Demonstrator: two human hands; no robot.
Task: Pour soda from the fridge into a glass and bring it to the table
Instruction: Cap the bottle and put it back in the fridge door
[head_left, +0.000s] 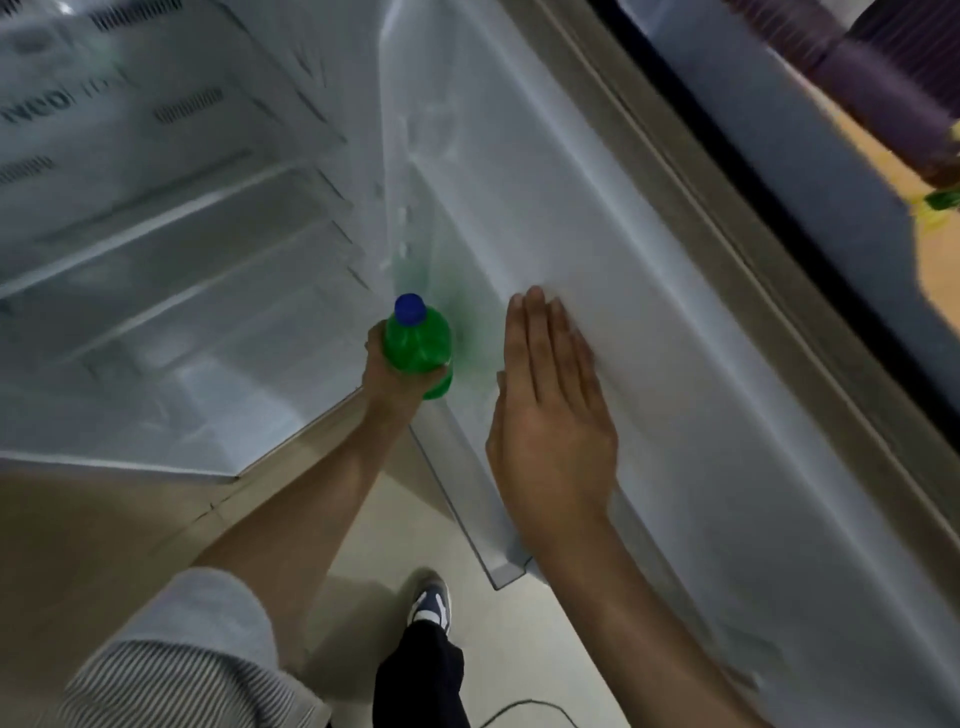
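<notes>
My left hand (390, 375) grips a green soda bottle (420, 345) with a blue cap, held upright by the hinge side between the fridge cavity and the open door. My right hand (550, 410) lies flat, fingers together, against the white inner face of the fridge door (649, 322). It holds nothing. No glass is in view.
The open fridge (171, 270) at the left shows bare white shelves. A door shelf bin (467, 499) juts out under my right hand. At the top right is another person's purple sleeve (883, 88) and something green. My shoe (431, 605) stands on the pale floor.
</notes>
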